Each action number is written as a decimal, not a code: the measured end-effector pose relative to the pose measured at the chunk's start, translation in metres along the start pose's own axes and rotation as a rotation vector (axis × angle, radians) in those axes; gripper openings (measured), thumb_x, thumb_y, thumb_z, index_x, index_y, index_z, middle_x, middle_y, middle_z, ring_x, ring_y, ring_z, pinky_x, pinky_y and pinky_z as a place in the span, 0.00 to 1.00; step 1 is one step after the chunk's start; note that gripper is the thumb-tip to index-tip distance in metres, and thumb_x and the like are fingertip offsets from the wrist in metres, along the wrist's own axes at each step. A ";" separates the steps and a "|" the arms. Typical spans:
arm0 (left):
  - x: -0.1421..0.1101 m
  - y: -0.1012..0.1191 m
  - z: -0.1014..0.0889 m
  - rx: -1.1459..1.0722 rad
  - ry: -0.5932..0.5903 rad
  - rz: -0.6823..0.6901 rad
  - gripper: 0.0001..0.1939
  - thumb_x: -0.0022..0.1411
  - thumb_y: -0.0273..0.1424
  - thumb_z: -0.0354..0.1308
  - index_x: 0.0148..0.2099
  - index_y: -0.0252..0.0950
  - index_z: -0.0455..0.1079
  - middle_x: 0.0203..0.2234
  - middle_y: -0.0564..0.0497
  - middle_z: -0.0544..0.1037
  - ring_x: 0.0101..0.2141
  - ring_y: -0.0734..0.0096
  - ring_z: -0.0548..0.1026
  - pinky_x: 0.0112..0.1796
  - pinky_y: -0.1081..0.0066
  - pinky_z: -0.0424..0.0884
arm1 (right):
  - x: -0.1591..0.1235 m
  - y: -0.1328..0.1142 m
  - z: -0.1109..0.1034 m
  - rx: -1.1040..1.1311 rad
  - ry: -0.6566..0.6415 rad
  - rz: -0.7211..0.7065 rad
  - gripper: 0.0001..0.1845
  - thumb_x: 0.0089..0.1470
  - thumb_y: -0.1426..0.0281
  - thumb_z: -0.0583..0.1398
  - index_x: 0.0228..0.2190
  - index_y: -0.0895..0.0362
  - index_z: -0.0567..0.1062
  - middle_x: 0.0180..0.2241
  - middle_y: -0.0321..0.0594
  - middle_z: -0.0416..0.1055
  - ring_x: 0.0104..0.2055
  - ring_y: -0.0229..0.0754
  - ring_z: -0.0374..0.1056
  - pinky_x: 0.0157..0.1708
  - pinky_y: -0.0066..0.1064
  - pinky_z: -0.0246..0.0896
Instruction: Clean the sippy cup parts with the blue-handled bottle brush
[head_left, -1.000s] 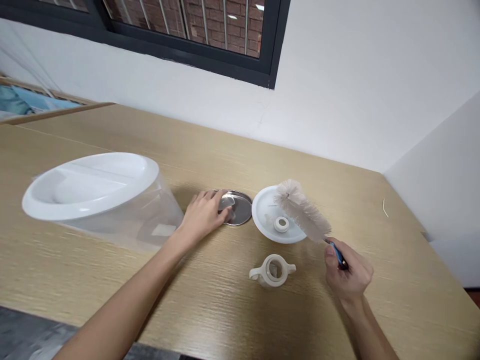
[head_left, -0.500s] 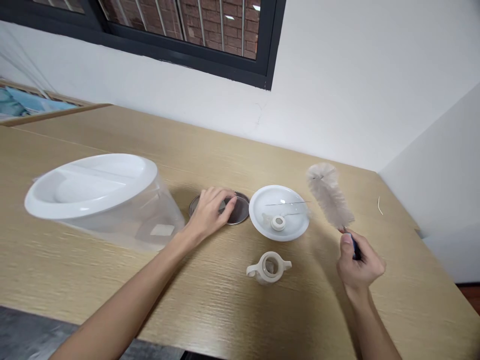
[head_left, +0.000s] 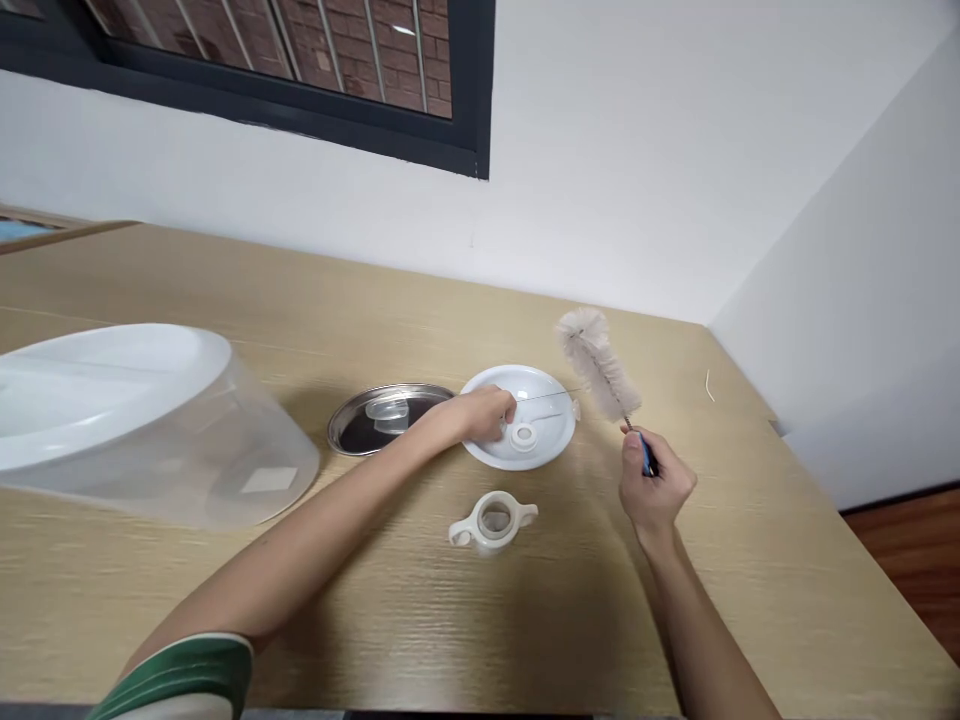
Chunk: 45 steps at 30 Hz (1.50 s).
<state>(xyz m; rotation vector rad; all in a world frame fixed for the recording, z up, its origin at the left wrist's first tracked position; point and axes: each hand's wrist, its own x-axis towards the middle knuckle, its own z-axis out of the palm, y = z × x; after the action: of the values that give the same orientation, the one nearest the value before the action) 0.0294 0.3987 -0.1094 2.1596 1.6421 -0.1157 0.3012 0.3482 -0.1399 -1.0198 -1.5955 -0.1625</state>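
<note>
My right hand (head_left: 658, 482) is wrapped around the blue-and-black handle of a bottle brush (head_left: 600, 365), held upright with its fluffy pale bristles at the top. At the left side of a white bowl (head_left: 517, 462), my left hand (head_left: 486, 412) has its fingers closed on the end of a thin wire (head_left: 551, 396), which stretches right towards the bristles. Inside the bowl lie a small white ring (head_left: 523, 436) and a second thin wire. Nearer to me stands a small cup with two white handles (head_left: 495, 520).
A round steel tray (head_left: 345, 440) with a small clear piece (head_left: 388, 412) on it sits left of the bowl. Farther left is a large translucent container with a white top (head_left: 187, 440). A short pale strip (head_left: 709, 385) lies at the right. The wall and window run behind the table.
My left hand has moved right from the steel tray to the bowl and closed on a thin wire there. The right hand still holds the brush. The view has shifted to the right.
</note>
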 end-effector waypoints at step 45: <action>-0.102 -0.029 0.051 -1.592 0.718 -0.030 0.23 0.53 0.46 0.73 0.40 0.32 0.75 0.33 0.43 0.85 0.34 0.61 0.83 0.35 0.70 0.74 | -0.018 -0.025 0.010 0.036 -0.410 -0.335 0.09 0.61 0.74 0.62 0.44 0.59 0.78 0.22 0.31 0.68 0.19 0.30 0.61 0.23 0.24 0.59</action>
<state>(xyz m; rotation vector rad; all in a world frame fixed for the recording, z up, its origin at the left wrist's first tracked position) -0.0183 0.2941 -0.1313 0.8661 1.1780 1.5253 0.2761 0.3302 -0.1480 -0.7815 -2.1323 -0.1576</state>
